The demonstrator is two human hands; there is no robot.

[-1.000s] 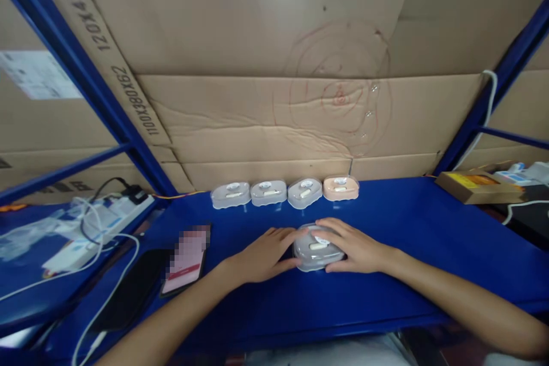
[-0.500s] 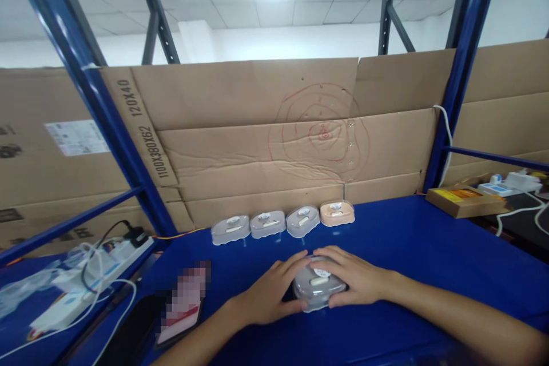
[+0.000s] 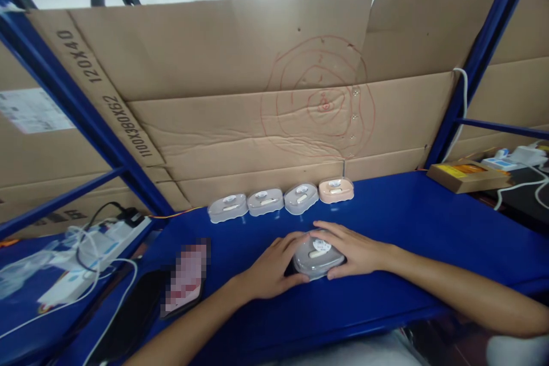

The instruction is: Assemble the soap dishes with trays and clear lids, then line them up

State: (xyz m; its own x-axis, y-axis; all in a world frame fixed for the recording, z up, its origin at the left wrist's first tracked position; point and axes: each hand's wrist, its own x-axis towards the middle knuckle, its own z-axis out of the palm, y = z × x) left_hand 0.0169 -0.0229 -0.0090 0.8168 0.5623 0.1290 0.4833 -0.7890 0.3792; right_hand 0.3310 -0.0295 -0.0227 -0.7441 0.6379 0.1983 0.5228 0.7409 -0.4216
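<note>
A grey case with a clear lid point(image 3: 316, 258) rests on the blue table point(image 3: 386, 223) in front of me, a round white label and a small pale bar on its top. My left hand point(image 3: 277, 266) curves around its left side, thumb at the near edge. Around the right side my right hand point(image 3: 358, 249) is wrapped, fingers over the top rear and thumb at the near edge. Behind stand several similar cases in a row: a grey one point(image 3: 227, 208) at left, two more grey ones and a peach one point(image 3: 336, 190) at right.
A phone point(image 3: 186, 279) with a blurred screen lies left of my left forearm, beside a black object point(image 3: 132, 311). Power strips point(image 3: 81, 280) with cables are at far left. A cardboard box point(image 3: 467, 176) sits at right. A cardboard wall point(image 3: 214, 126) closes the back.
The view has tilted downward, so everything appears higher in the picture. My hands stay around the grey case, whose label now shows more fully.
</note>
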